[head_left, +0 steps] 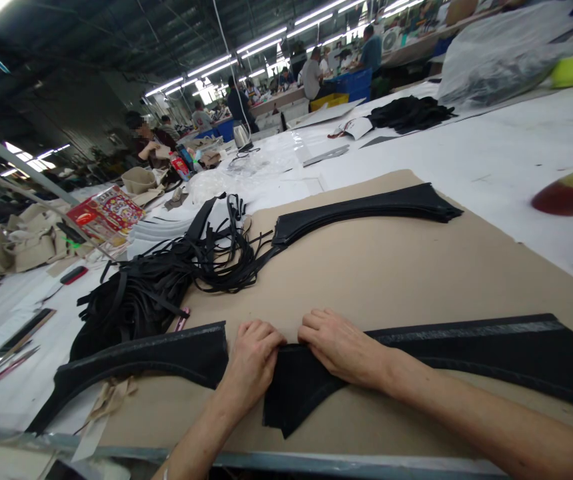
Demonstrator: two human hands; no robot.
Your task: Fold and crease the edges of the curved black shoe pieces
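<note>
A curved black fabric piece (296, 390) lies at the near edge of the brown sheet, its top edge between my two hands. My left hand (251, 357) is closed, fingertips pinching that edge at its left end. Slightly farther right, my right hand (341, 343) pinches the same edge, its fingers curled over it. Left of my hands rests another black fabric piece (181, 347) with a greyish strip along its top. A long black fabric piece (486, 347) with a similar strip extends to the right, partly behind my right forearm.
Behind my left hand sits a tangled heap of black strips (151, 293). A stack of black curved pieces (361, 210) lies farther back on the brown cardboard-like sheet (391, 273). A red box (106, 213) stands at left, and a bottle of dark red liquid (571, 193) at right. Several people work behind.
</note>
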